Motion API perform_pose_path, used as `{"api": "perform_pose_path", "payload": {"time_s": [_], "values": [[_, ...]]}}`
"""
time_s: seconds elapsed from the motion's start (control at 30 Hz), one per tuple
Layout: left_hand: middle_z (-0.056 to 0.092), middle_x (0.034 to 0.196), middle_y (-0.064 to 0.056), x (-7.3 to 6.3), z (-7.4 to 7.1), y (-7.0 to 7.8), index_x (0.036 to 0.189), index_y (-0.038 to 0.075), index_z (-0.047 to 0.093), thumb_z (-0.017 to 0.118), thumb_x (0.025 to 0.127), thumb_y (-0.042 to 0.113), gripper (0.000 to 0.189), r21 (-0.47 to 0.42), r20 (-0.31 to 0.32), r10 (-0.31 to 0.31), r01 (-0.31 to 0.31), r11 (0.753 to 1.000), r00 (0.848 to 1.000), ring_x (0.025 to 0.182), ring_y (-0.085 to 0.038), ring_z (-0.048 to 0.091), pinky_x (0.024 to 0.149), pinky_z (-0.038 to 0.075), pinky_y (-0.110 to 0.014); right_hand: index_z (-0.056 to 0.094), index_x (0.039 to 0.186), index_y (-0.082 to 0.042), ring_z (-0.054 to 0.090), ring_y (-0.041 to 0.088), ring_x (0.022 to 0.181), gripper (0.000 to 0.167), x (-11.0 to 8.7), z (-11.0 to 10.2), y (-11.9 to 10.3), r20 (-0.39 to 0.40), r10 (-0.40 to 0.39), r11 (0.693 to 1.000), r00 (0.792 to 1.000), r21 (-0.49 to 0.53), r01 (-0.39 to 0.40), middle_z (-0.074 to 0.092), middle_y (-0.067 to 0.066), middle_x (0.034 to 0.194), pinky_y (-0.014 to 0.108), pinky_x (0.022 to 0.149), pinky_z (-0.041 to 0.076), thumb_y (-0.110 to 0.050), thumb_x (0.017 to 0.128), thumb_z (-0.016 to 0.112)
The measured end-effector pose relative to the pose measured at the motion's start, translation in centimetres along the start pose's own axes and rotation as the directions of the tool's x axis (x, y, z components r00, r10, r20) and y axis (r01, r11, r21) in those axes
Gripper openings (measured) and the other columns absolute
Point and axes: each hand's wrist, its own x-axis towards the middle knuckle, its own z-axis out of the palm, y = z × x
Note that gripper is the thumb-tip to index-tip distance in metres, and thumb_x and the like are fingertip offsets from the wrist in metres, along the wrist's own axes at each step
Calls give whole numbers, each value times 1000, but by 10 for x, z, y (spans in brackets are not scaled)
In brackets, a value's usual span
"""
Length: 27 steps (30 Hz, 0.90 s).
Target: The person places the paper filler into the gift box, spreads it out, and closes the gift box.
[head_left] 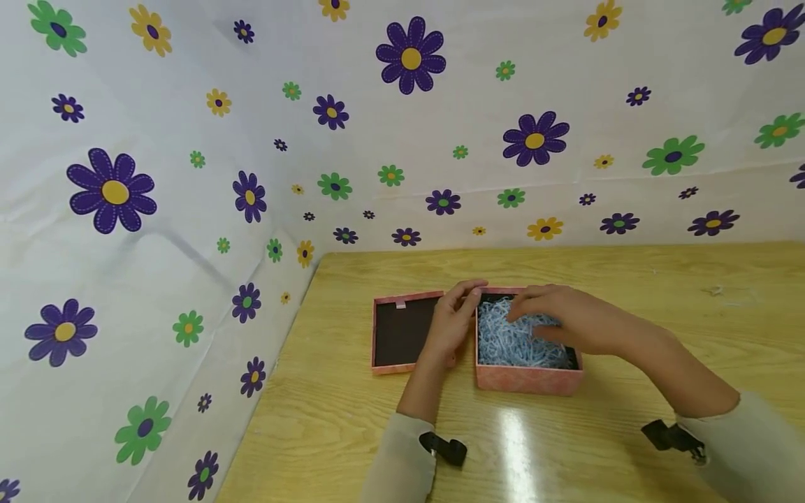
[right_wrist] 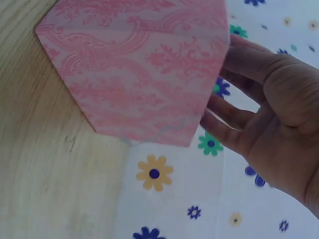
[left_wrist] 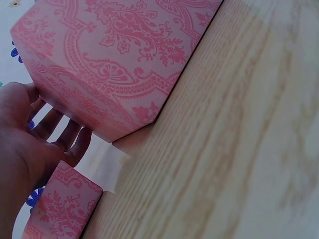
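Observation:
A pink patterned box, filled with blue shredded paper, stands on the table. My left hand rests against the box's left side, its thumb at the rim. In the left wrist view the fingers of that hand lie loosely along the patterned wall. My right hand reaches over the right rim, fingers spread above the shredded paper. The right wrist view shows this hand beside the box's outer wall, its fingertips hidden behind the edge. Left of the box lies the shallow lid, dark inside facing up, partly behind my left hand.
The wooden table meets a white flower-printed cloth at its back and left. A thin pale string lies at the far right of the table. Black straps sit around both sleeves.

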Motion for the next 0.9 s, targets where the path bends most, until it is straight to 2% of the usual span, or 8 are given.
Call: {"api": "perform_pose_path", "payload": {"time_s": [0.13, 0.3, 0.37, 0.47, 0.53, 0.6, 0.73, 0.9], "values": [[66, 132, 14, -1, 0, -1, 132, 33, 73, 59, 110, 37, 27, 10, -15, -12, 12, 1000, 1000, 126, -14, 59, 108, 48, -47, 74, 127, -13, 69, 21, 108, 40, -19, -5, 4, -181, 64, 997, 981, 44, -57, 72, -2, 123, 42, 87, 60, 5, 92, 77], [66, 131, 13, -3, 1, 0, 131, 33, 73, 58, 110, 36, 26, 27, -35, -30, 31, 999, 999, 124, -15, 59, 107, 48, -47, 68, 132, -9, 68, 24, 101, 35, -40, 2, 9, -348, 236, 971, 907, 124, -205, 71, 7, 120, 35, 78, 59, -3, 98, 74], [67, 128, 13, -3, 2, 1, 132, 32, 73, 58, 110, 36, 27, 36, -42, -36, 38, 999, 998, 122, -15, 59, 105, 48, -45, 60, 139, -3, 68, 28, 101, 39, -47, 7, 11, -312, 355, 931, 881, 207, -302, 68, 15, 121, 36, 77, 59, -14, 103, 71], [67, 125, 13, -3, 6, 2, 132, 31, 73, 57, 111, 36, 27, 43, -50, -41, 43, 998, 998, 117, -16, 59, 101, 48, -43, 43, 152, 5, 71, 28, 93, 56, -55, 14, 14, -150, 480, 843, 864, 352, -407, 65, 21, 118, 37, 73, 60, -23, 108, 64], [67, 124, 13, -4, 9, 4, 131, 31, 73, 57, 111, 36, 26, 54, -59, -45, 48, 997, 997, 115, -15, 59, 99, 48, -42, 31, 156, 9, 72, 24, 86, 65, -58, 18, 17, -40, 502, 790, 864, 428, -440, 65, 22, 115, 37, 69, 62, -24, 109, 62], [67, 125, 12, -4, 11, 6, 133, 29, 72, 56, 111, 35, 28, 63, -67, -47, 52, 997, 997, 114, -16, 59, 99, 49, -42, 27, 157, 12, 73, 21, 79, 67, -59, 20, 17, 5, 500, 759, 866, 478, -442, 66, 20, 109, 37, 66, 62, -21, 110, 61], [66, 132, 10, -4, 15, 9, 139, 24, 68, 53, 112, 36, 33, 85, -75, -48, 54, 995, 996, 118, -17, 60, 102, 50, -45, 43, 147, 16, 71, 20, 73, 55, -58, 21, 16, -32, 529, 754, 848, 475, -453, 69, 14, 97, 36, 63, 62, -17, 107, 63], [63, 139, 7, -4, 19, 12, 144, 25, 64, 52, 112, 39, 36, 105, -57, -54, 60, 993, 997, 124, -20, 59, 107, 49, -47, 65, 117, 8, 66, 19, 65, 28, -61, 17, 14, -145, 589, 762, 795, 427, -487, 69, 6, 81, 33, 60, 60, -16, 104, 69]]}}
